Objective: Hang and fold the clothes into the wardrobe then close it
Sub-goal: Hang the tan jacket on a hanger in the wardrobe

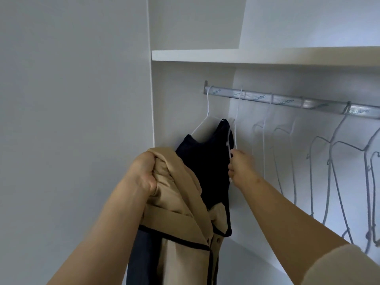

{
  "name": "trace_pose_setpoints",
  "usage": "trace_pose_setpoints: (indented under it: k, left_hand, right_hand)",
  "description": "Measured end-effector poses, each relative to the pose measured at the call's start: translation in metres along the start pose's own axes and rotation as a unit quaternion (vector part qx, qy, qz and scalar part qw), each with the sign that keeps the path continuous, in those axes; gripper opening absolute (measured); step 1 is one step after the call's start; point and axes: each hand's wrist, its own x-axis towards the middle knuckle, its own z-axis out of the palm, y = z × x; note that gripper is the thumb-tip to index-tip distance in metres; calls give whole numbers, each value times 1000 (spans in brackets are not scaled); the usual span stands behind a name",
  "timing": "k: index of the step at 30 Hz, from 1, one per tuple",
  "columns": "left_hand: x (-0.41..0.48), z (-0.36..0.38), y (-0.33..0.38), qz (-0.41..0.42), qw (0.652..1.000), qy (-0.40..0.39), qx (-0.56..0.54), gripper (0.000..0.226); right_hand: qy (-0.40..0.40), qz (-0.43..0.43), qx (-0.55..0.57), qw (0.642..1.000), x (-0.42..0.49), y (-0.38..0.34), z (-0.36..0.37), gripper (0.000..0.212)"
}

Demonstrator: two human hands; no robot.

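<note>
White wardrobe [205,55] — beige, navy-piped coat [181,202] clenched in left fingers [147,161], white hanger [228,138] pinched in right fingers [233,169]

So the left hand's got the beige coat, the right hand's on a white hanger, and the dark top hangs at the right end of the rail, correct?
No: the head view shows the dark top at the left end of the rail. The left hand does grip the beige coat, and the right hand pinches a white hanger.
</note>
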Motion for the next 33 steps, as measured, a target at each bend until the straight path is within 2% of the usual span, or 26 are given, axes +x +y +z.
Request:
trace_pose_setpoints:
  k: [8,14,21,24,27,29,33]
  left_hand:
    - [-8,10,-19,-15,999,-20,-22,37]
    - [-12,0,-26,-22,999,-24,-26,38]
    - [-19,-10,-36,-9,1000,-5,14,40]
    - [-22,-18,-48,-7,1000,11,26,30]
    - [-32,-33,-57,-35,999,-15,-13,34]
    - [-30,-45,-63,-46,997,-41,38,34]
    - [-40,-68,-75,-12,984,-101,144,30]
  right_hand:
    - [12,-37,5,999,-23,-5,-20,32]
    - [23,-86,-36,995,-35,-27,-20,38]
    - [3,-57,-58,997,-101,26,-31,27]
    - [17,-48,-48,998,-129,48,-34,22]
    - [34,-37,-32,998,-156,65,-30,20]
    - [47,-38,-38,997,-172,79,-28,19]
    - [86,-65,-85,991,-206,118,-37,26]
